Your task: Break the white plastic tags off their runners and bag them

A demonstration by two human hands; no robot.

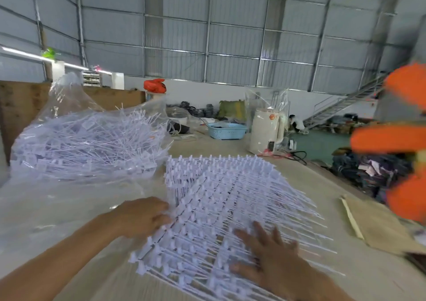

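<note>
white plastic fills the near tabletop (299,181): a stack of tags on runners (221,206) lies in front of the person, the rows fanned out with their thin tails pointing away to the right. the right hand (272,252) lies flat on the near part of the stack, its fingers (258,230) straight and spread, pressing down and gripping nothing. the left hand (140,217) sits at the stack's left edge, its fingers (161,220) bent against the tag heads there; motion blur hides whether they pinch a row or only push on it.

the step in hand looks like steadying the stack so a row can be worked loose. it would go best with the right palm holding the runners down firmly while the left takes one short row at a time and snaps it sideways at the joints, so the thin tails do not bend or tangle.

further back on the left, a clear plastic bag (69,98) stands open with loose tags (90,139) heaped inside, near enough to drop each broken handful in. beyond, a blue basket (227,131) and a cream kettle (265,132) stand on the tabletop. a blurred orange shape (391,139) crosses the right edge.
</note>
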